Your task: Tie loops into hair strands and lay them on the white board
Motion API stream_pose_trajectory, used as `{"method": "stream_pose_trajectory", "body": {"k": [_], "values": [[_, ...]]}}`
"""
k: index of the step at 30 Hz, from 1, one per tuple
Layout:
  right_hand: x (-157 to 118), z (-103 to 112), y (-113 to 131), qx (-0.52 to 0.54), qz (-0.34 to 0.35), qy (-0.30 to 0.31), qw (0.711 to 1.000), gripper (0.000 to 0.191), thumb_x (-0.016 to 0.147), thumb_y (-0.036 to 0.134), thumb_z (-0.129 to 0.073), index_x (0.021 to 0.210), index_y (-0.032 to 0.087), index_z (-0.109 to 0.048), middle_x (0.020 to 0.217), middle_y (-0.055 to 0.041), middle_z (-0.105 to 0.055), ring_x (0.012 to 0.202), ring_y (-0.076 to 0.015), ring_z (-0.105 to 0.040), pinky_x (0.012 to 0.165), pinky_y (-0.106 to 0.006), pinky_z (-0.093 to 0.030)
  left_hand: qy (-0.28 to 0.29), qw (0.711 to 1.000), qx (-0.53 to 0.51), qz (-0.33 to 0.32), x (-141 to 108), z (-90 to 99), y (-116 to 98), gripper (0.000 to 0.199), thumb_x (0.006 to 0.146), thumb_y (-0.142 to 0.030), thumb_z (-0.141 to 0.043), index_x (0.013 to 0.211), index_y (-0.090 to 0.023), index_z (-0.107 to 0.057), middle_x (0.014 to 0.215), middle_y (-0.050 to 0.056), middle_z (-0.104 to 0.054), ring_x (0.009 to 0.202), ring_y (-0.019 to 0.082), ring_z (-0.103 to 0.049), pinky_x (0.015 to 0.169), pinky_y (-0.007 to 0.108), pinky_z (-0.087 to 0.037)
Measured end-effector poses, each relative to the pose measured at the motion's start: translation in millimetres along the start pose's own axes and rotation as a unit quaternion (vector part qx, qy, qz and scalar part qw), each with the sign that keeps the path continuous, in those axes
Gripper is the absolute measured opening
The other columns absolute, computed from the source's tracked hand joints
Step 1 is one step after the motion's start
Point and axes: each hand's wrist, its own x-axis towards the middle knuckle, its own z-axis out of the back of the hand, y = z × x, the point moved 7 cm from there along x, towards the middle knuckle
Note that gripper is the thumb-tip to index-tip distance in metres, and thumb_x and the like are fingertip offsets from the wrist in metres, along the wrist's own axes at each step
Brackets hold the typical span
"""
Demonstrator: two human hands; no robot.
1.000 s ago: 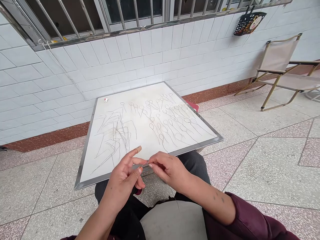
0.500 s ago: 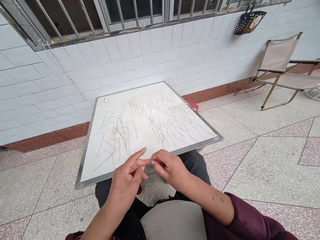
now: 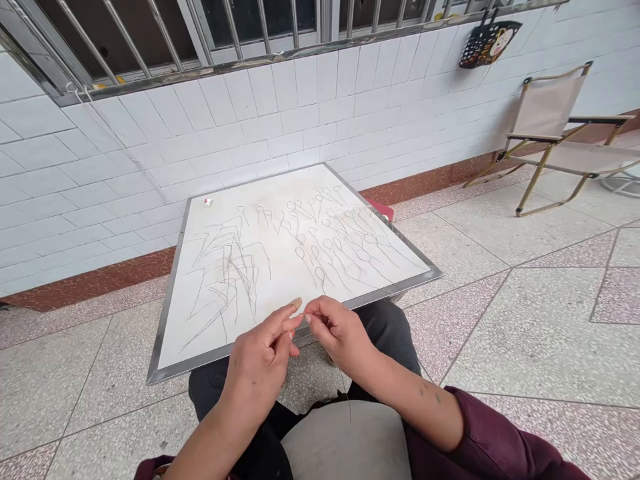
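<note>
The right hand (image 3: 340, 333) pinches a thin, dark wire (image 3: 349, 400) between thumb and finger, and its tail hangs below. The left hand (image 3: 260, 357) is half curled, fingertips close to the pinch; I cannot tell if it grips too. On the smooth white desk (image 3: 283, 283) with a gray metal rim, round loops (image 3: 301, 253) with wiggly tails lie right, crooked wires (image 3: 231, 267) left.
</note>
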Motion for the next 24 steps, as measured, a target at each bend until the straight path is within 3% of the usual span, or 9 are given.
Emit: {"method": "stream_pose_trajectory", "body": {"k": [5, 8, 11, 15, 20, 24], "values": [[0.9, -1.1, -4.7, 0.000, 0.001, 0.011, 1.000, 0.012, 0.091, 0.019, -0.049, 0.086, 0.020, -0.060, 0.069, 0.0027, -0.053, 0.062, -0.0122, -0.046, 0.059, -0.024, -0.035, 0.008, 0.998, 0.063, -0.015, 0.5, -3.0, -6.7, 0.044, 0.093, -0.023, -0.043, 0.133, -0.034, -0.057, 0.118, -0.003, -0.073, 0.074, 0.015, -0.072, 0.078, 0.032, -0.057], [2.8, 0.2, -5.6, 0.015, 0.001, 0.031, 0.999, 0.011, 0.091, 0.019, -0.050, 0.085, 0.020, -0.059, 0.068, 0.0035, -0.052, 0.061, -0.0119, -0.045, 0.058, -0.023, -0.034, 0.016, 0.998, 0.059, -0.015, 2.0, -2.1, -9.3, 0.047, 0.092, -0.022, -0.043, 0.135, -0.037, -0.054, 0.115, -0.005, -0.074, 0.077, 0.015, -0.073, 0.077, 0.032, -0.058], [4.2, 3.5, -3.2, 0.029, 0.000, 0.036, 0.999, 0.009, 0.091, 0.021, -0.051, 0.086, 0.020, -0.059, 0.068, 0.0037, -0.052, 0.061, -0.0116, -0.045, 0.058, -0.023, -0.035, -0.014, 0.999, 0.035, -0.015, 2.9, 2.3, -11.9, 0.048, 0.091, -0.022, -0.047, 0.136, -0.040, -0.052, 0.112, -0.006, -0.075, 0.080, 0.015, -0.074, 0.075, 0.030, -0.058], [3.8, 5.4, -1.7, 0.052, -0.006, 0.029, 0.998, 0.010, 0.093, 0.024, -0.052, 0.087, 0.021, -0.060, 0.068, 0.0038, -0.055, 0.061, -0.0114, -0.046, 0.059, -0.023, -0.036, -0.050, 0.995, 0.058, -0.063, 1.7, 4.5, -18.3, 0.046, 0.091, -0.021, -0.049, 0.134, -0.036, -0.055, 0.106, -0.005, -0.076, 0.087, 0.016, -0.073, 0.081, 0.031, -0.058], [1.4, 2.8, -4.6, 0.082, -0.003, 0.018, 0.996, 0.014, 0.094, 0.027, -0.052, 0.086, 0.020, -0.061, 0.072, 0.0022, -0.059, 0.066, -0.0123, -0.050, 0.063, -0.024, -0.039, -0.045, 0.986, 0.117, -0.113, 0.8, 2.2, -20.4, 0.046, 0.093, -0.019, -0.043, 0.134, -0.033, -0.056, 0.106, -0.003, -0.076, 0.084, 0.016, -0.072, 0.080, 0.032, -0.058], [1.0, 1.0, -8.0, 0.135, -0.031, 0.048, 0.989, 0.017, 0.096, 0.034, -0.051, 0.091, 0.021, -0.061, 0.072, 0.0025, -0.056, 0.062, -0.0115, -0.048, 0.058, -0.023, -0.039, -0.033, 0.989, 0.107, -0.101, 3.2, 4.3, -21.3, 0.044, 0.094, -0.021, -0.044, 0.135, -0.033, -0.055, 0.108, -0.002, -0.076, 0.084, 0.017, -0.072, 0.081, 0.032, -0.056]]}}
